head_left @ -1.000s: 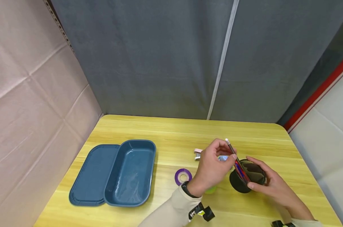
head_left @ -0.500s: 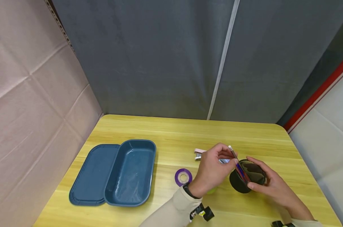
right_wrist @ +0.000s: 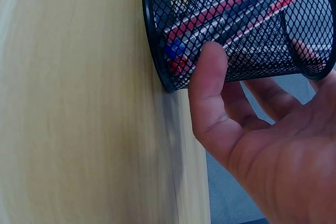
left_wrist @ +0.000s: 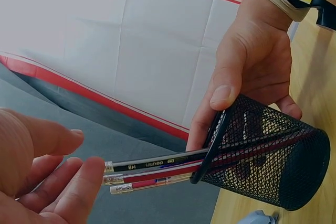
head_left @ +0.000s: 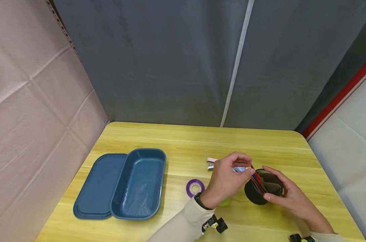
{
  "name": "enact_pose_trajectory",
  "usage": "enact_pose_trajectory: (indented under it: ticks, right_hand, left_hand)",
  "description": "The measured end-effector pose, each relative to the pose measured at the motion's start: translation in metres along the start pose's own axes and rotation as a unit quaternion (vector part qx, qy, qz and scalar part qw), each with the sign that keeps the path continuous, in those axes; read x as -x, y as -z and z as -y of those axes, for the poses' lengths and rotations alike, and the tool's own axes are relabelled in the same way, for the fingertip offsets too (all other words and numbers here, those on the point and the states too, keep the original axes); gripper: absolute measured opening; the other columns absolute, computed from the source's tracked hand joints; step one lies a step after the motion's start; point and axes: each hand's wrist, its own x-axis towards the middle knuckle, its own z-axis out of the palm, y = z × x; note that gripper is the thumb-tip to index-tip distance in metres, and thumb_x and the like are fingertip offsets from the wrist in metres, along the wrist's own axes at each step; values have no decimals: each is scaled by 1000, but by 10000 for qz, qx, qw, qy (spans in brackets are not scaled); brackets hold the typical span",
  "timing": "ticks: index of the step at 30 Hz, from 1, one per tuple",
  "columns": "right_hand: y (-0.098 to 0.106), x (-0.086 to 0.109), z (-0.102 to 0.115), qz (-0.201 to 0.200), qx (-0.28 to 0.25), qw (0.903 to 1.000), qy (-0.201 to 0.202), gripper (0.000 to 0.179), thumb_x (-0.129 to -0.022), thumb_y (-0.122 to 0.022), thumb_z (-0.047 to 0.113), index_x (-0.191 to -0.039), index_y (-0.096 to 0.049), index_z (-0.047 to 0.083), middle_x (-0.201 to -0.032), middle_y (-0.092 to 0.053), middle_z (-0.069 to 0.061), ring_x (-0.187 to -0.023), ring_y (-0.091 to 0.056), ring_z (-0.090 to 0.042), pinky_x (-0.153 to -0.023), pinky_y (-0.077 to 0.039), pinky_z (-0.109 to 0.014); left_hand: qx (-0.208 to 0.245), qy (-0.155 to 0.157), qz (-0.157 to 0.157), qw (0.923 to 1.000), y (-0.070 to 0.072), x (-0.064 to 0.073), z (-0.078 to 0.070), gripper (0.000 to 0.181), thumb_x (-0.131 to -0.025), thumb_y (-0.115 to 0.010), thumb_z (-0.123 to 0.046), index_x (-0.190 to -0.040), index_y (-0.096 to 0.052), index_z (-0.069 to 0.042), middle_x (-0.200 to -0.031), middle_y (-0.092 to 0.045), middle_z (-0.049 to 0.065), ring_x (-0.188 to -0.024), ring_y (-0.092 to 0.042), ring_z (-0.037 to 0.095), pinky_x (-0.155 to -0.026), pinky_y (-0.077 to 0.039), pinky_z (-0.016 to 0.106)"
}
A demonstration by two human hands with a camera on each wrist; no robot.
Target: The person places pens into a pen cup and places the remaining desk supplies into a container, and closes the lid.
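A black mesh pen cup [head_left: 253, 194] stands on the table at the right, gripped between the thumb and fingers of my right hand [head_left: 294, 196]. Several pencils [left_wrist: 152, 171] and pens lean in it, their ends jutting past the rim. In the left wrist view my left hand [left_wrist: 44, 169] has its thumb and fingers spread around the pencil ends, one fingertip close beside them, pinching nothing. Blue and red pen tips [right_wrist: 176, 56] show through the mesh near the base in the right wrist view.
A blue box [head_left: 137, 191] and its lid [head_left: 96, 188] lie at the left. A purple tape roll [head_left: 189, 189] sits beside my left wrist. Partly hidden by my left hand are a pinkish-white item [head_left: 211, 160], a light-blue item [head_left: 239, 169] and a green item [head_left: 224, 202].
The pencils and pens have gone down into the cup, and my left fingers have come off them. My right hand keeps its grip on the cup.
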Motion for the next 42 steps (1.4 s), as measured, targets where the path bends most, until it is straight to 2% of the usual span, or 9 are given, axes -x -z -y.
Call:
enact_pose_trajectory:
  ticks: [5,10,14,18,24,29,32,36,42]
  right_hand:
    - [0,-1,1,123,-251,9996,-5,80,-97,-73,-1,-165,-33,11,-148,-54,14,-123,-61,3,-89,-58,-22]
    - [1,-1,0,201,-536,9984,24,80,-97,-70,-4,-166,-30,9,-147,-55,13,-122,-63,1,-88,-59,-24]
    - [0,0,-1,234,-629,9977,42,81,-98,-69,-5,-166,-29,9,-148,-55,12,-122,-62,2,-87,-60,-24]
    - [1,1,1,273,-638,9976,32,81,-98,-69,-5,-166,-29,9,-149,-55,9,-123,-61,3,-87,-59,-23]
    - [4,1,4,384,-699,9968,-99,79,-99,-68,-3,-167,-28,11,-150,-49,17,-124,-60,5,-83,-62,-27]
    - [6,2,9,286,-348,9989,-159,80,-99,-71,1,-167,-31,13,-151,-44,21,-124,-55,9,-79,-63,-28]
    - [8,3,14,86,201,9996,-153,82,-98,-74,5,-167,-32,20,-152,-43,25,-127,-48,14,-79,-58,-23]
    - [12,2,19,-204,796,9966,-41,84,-96,-77,8,-166,-35,27,-152,-46,28,-132,-41,20,-84,-48,-14]
    - [11,1,28,-528,652,9962,251,81,-93,-78,1,-162,-41,21,-151,-52,23,-134,-44,17,-93,-41,-2]
  left_hand:
    - [-35,25,-25,10000,5,1,-3,21,-94,-80,-10,-114,-74,-13,-110,-80,6,-99,-72,-3,-81,-60,17]
    - [50,197,-65,9998,10,2,-5,21,-95,-79,-11,-115,-75,-9,-110,-79,6,-98,-71,-3,-76,-61,19]
    - [173,316,-81,9993,15,3,-7,21,-95,-80,-12,-115,-75,-10,-110,-79,7,-98,-71,-2,-77,-62,20]
    - [242,300,-94,9992,20,4,-7,20,-95,-80,-14,-115,-75,-13,-110,-77,3,-101,-72,2,-80,-62,20]
    - [258,317,-193,9990,30,7,-7,21,-95,-81,-15,-115,-75,-15,-113,-76,-1,-103,-72,5,-82,-63,22]
    - [210,405,-224,9987,39,10,-8,23,-93,-82,-15,-116,-75,-16,-115,-76,-3,-105,-74,11,-83,-62,22]
    - [223,371,-217,9988,45,11,-9,25,-93,-82,-14,-116,-74,-15,-115,-76,-1,-107,-74,14,-84,-62,24]
    - [292,376,-176,9987,54,14,-12,27,-93,-82,-14,-119,-73,-14,-118,-75,0,-106,-73,10,-85,-63,24]
    - [302,622,-211,9974,67,17,-17,30,-92,-82,-17,-121,-72,-18,-121,-73,-2,-107,-72,7,-86,-63,25]
